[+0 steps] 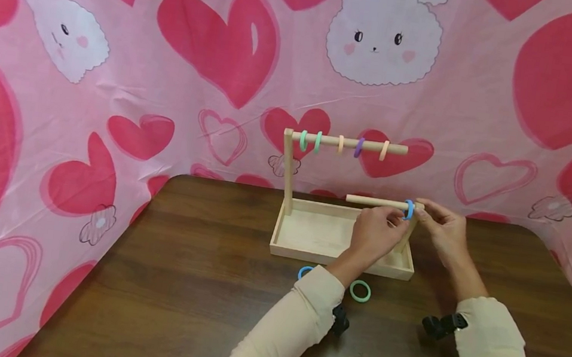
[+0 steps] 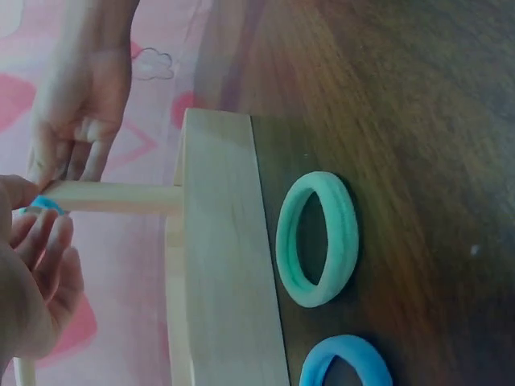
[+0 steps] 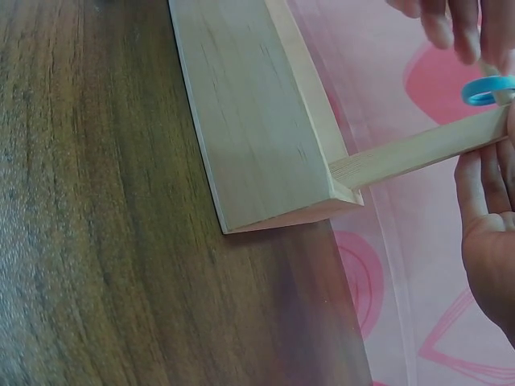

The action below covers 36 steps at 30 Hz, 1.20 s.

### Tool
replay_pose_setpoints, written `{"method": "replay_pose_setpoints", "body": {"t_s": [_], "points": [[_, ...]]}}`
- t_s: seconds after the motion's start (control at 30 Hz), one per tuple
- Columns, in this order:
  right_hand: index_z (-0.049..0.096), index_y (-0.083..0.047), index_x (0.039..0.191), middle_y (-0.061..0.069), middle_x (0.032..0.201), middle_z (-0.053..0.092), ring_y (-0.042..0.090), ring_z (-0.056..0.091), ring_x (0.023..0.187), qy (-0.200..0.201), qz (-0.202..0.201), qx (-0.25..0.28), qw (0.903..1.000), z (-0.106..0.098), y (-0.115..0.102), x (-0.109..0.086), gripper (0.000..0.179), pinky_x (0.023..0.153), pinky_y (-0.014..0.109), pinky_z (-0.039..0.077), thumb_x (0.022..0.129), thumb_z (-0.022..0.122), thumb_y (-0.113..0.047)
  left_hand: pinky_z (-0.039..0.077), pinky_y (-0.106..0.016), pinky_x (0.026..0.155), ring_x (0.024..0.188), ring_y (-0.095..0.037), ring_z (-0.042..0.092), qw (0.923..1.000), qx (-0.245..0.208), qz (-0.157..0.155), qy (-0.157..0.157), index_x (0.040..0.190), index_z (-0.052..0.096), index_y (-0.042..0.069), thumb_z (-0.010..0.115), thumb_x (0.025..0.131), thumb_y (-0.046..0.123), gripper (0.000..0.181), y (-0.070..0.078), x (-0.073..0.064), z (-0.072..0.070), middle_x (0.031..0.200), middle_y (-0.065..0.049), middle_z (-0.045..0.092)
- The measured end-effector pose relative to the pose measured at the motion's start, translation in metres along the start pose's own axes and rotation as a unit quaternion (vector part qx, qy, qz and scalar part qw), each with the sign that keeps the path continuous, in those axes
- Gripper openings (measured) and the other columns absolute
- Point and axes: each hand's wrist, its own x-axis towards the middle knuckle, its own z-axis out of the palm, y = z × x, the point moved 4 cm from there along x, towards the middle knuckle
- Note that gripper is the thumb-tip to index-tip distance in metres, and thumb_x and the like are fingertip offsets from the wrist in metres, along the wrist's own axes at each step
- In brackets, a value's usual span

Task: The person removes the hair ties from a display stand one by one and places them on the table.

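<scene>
A two-post wooden stand [image 1: 287, 172] with a shallow tray base [image 1: 303, 254] stands on the table. A blue hair tie [image 1: 409, 210] hangs round its lower rod [image 1: 376, 202], close to the right post. My left hand [image 1: 377, 233] is just below and left of this tie, fingers loosely bent; whether a fingertip touches it is hidden. My right hand [image 1: 444, 232] holds the top of the right post [image 3: 426, 149] between thumb and fingers, beside the blue tie. On the upper rod [image 1: 398, 149] hang several hair ties in green, peach and purple.
In front of the tray, a green hair tie [image 2: 344, 241] and a second blue hair tie [image 2: 354, 354] lie on the brown table [image 1: 185, 286]. A pink cloth [image 1: 182, 56] with hearts and rabbits hangs behind the table and at its sides.
</scene>
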Motion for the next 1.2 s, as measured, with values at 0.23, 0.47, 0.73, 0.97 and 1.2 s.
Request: {"method": "replay_pose_setpoints", "body": {"t_s": [0.23,0.47,0.73,0.97,1.2], "points": [[0.075,-0.001,0.116,-0.025,0.097,0.075,-0.012,0.066,0.096,-0.004,0.003,-0.011,0.9999,-0.001,0.000,0.000,0.023,0.085,0.005,0.048,0.094,0.068,0.001,0.038,-0.006,0.058,0.073,0.003,0.070,0.9976,0.065,0.003,0.025,0.103,0.081,0.026,0.076,0.090,0.035,0.017,0.001,0.000,0.005,0.084,0.016,0.079],[0.078,-0.007,0.112,-0.024,0.097,0.076,-0.011,0.067,0.096,-0.010,-0.003,0.003,0.9999,0.001,-0.003,0.000,0.022,0.085,0.005,0.050,0.095,0.067,0.001,0.038,-0.005,0.059,0.074,0.003,0.070,0.9957,0.076,0.035,0.039,0.097,0.082,0.026,0.075,0.090,0.037,0.015,0.001,0.004,0.010,0.081,0.015,0.078],[0.076,-0.002,0.113,-0.022,0.096,0.077,-0.010,0.068,0.094,-0.008,-0.007,0.006,0.9999,0.000,-0.003,0.000,0.021,0.083,0.006,0.051,0.095,0.067,0.002,0.038,-0.005,0.057,0.070,0.002,0.069,0.9945,0.071,0.069,0.033,0.090,0.082,0.021,0.073,0.092,0.029,0.012,0.002,0.008,0.014,0.079,0.013,0.078],[0.076,-0.001,0.114,-0.021,0.098,0.077,-0.010,0.068,0.096,-0.012,-0.007,0.024,0.9996,0.000,-0.002,0.000,0.022,0.082,0.006,0.051,0.095,0.067,0.002,0.041,-0.006,0.061,0.070,0.000,0.067,0.9956,0.072,0.057,0.017,0.094,0.081,0.018,0.071,0.094,0.024,0.012,0.000,0.009,0.012,0.078,0.010,0.077],[0.076,-0.003,0.115,-0.022,0.099,0.077,-0.010,0.068,0.097,-0.014,-0.009,0.023,0.9996,-0.001,-0.001,0.000,0.023,0.082,0.005,0.052,0.095,0.066,0.002,0.037,-0.005,0.060,0.067,0.002,0.062,0.9958,0.059,0.068,0.019,0.093,0.081,0.016,0.071,0.095,0.021,0.011,-0.001,0.008,0.009,0.076,0.008,0.075]]}}
